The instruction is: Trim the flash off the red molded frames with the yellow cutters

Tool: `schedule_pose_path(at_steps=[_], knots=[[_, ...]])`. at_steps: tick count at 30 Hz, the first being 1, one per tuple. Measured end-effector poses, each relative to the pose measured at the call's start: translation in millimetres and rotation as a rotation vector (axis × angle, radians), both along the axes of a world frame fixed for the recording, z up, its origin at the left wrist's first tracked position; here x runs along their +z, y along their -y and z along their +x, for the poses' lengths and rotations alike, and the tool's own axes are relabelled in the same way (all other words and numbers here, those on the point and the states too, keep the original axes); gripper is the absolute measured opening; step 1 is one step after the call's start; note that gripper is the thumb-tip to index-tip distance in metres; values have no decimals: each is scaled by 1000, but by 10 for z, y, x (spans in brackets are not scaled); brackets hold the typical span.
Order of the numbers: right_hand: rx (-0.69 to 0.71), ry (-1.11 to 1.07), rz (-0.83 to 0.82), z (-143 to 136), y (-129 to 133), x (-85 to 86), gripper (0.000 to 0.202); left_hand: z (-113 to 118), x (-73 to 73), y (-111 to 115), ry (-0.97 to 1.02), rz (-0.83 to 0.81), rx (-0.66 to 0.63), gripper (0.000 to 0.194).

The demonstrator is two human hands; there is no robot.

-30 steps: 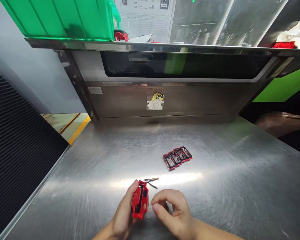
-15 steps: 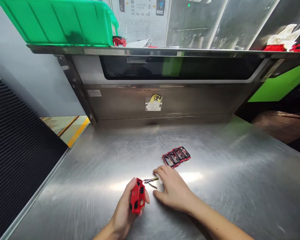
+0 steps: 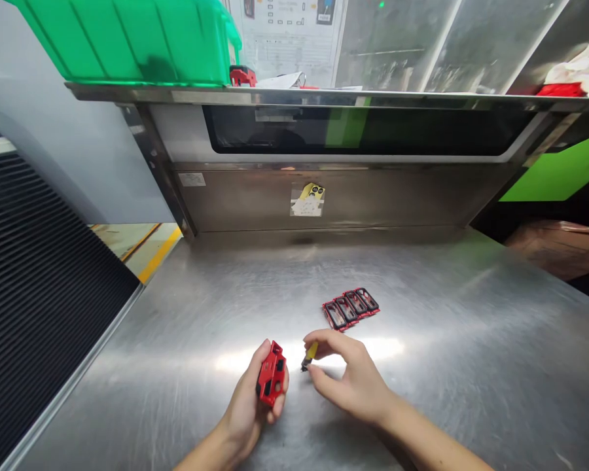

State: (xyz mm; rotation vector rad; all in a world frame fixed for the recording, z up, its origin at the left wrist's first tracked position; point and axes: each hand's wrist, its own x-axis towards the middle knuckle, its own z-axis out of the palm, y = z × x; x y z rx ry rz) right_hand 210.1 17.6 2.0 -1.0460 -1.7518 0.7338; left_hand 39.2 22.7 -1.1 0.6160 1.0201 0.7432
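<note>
My left hand (image 3: 248,399) is wrapped round a red and black plastic case (image 3: 271,374), held tilted above the metal table (image 3: 216,275). Just right of it, my right hand (image 3: 351,376) pinches small cutters with yellow handles (image 3: 309,356) between thumb and forefinger. The cutters' dark tips point down and to the left, apart from the case. Beyond my right hand, several red and black frames (image 3: 351,309) lie side by side in a slanting row on the table.
A metal shelf (image 3: 324,98) spans the back, with a green bin (image 3: 137,46) at its left. A small bag with a yellow piece (image 3: 307,200) hangs on the back panel. A black ribbed surface (image 3: 49,275) borders the table's left side.
My right hand has picked the cutters up off the table and turned them tips down. The view has shifted slightly; the case remains in my left hand.
</note>
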Motion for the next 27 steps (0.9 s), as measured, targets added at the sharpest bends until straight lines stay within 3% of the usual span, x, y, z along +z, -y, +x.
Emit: schedule_pose_path(at_steps=[4, 11, 27], knots=[[61, -224, 63, -40, 98, 8, 23, 40, 1, 35, -86, -19, 26, 66], [255, -197, 169, -134, 180, 8, 18, 112, -22, 53, -189, -63, 15, 71], [277, -268, 204, -195, 172, 8, 11, 115, 13, 69, -148, -63, 11, 70]])
